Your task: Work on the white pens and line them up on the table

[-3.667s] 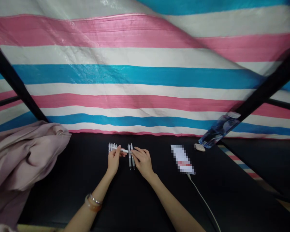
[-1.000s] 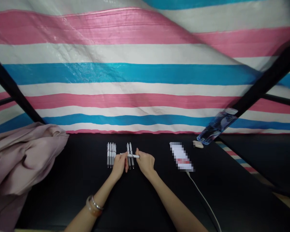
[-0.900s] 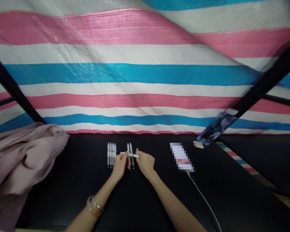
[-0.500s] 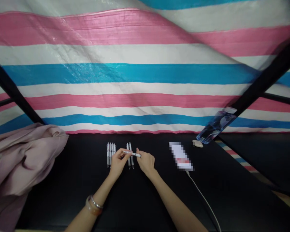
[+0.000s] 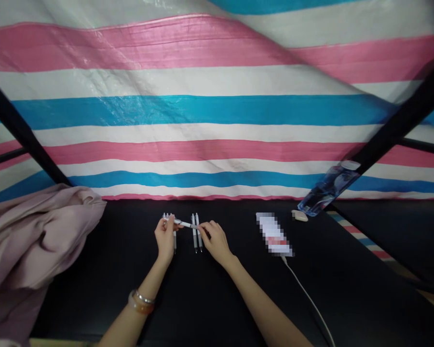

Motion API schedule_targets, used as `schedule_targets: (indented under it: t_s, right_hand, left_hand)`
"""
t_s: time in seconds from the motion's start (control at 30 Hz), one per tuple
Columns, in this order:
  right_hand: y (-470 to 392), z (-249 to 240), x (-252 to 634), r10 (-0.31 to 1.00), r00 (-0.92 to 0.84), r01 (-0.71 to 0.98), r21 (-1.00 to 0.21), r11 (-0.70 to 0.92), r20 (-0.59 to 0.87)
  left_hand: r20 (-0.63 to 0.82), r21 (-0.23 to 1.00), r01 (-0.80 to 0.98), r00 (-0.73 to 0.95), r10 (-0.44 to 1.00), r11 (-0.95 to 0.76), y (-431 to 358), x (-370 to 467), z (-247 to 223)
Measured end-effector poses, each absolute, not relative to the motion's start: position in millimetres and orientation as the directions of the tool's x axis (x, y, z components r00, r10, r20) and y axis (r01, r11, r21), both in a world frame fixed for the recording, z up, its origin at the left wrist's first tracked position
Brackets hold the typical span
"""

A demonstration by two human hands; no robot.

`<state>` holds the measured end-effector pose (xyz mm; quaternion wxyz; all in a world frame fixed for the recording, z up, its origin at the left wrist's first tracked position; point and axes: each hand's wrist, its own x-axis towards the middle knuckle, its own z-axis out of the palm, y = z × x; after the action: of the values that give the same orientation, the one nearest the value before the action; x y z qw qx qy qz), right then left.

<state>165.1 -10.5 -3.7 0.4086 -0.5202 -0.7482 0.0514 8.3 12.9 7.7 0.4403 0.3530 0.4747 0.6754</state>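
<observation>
Between my two hands a white pen with a grey grip (image 5: 184, 223) is held roughly level above the table. My left hand (image 5: 165, 238) is closed on its white end. The fingertips of my right hand (image 5: 216, 242) pinch its grey end. Below, two similar pens (image 5: 194, 233) lie side by side, pointing toward me, partly behind the held pen. Another group of pens (image 5: 174, 242) lies to the left, mostly covered by my left hand, so only some ends show.
A phone with a blurred screen (image 5: 274, 233) lies right of my hands, a white cable (image 5: 304, 286) running from it. Further back are a small white case (image 5: 300, 216) and a clear bottle (image 5: 327, 189). Crumpled pink cloth (image 5: 50, 236) covers the left side of the black table (image 5: 202, 308).
My left hand has shifted left, over the left group of pens. The held pen now has its grey end toward my right hand, where its white end was before.
</observation>
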Motion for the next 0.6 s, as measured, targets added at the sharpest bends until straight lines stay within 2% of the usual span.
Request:
schedule_targets:
  t_s: [0.1, 0.2, 0.3, 0.47, 0.6]
  right_hand:
    - [-10.0, -5.8, 164.6, 0.805, -0.11, 0.672, -0.553, 0.493, 0.583]
    - [-9.7, -7.8, 164.5, 0.826, -0.066, 0.671, -0.587, 0.452, 0.56]
    - [-9.0, -8.5, 164.8, 0.833, -0.061, 0.668, -0.597, 0.443, 0.55]
    - [-8.1, -6.4, 164.9, 0.78, -0.062, 0.651, -0.567, 0.504, 0.623]
    - [-8.1, -8.4, 164.7, 0.835, -0.064, 0.665, -0.601, 0.444, 0.546]
  left_hand:
    - [0.029, 0.947, -0.288, -0.374, 0.927, -0.145, 12.5, 8.5, 8.0]
    - [0.027, 0.952, -0.275, -0.365, 0.931, -0.135, 11.9, 8.8, 8.9]
    - [0.019, 0.959, -0.258, -0.351, 0.936, -0.116, 11.9, 8.4, 9.3]
    - [-0.013, 0.957, -0.275, -0.345, 0.938, -0.088, 11.5, 7.8, 9.9]
    - [0.022, 0.968, -0.23, -0.323, 0.946, -0.101, 10.1, 9.8, 10.4]
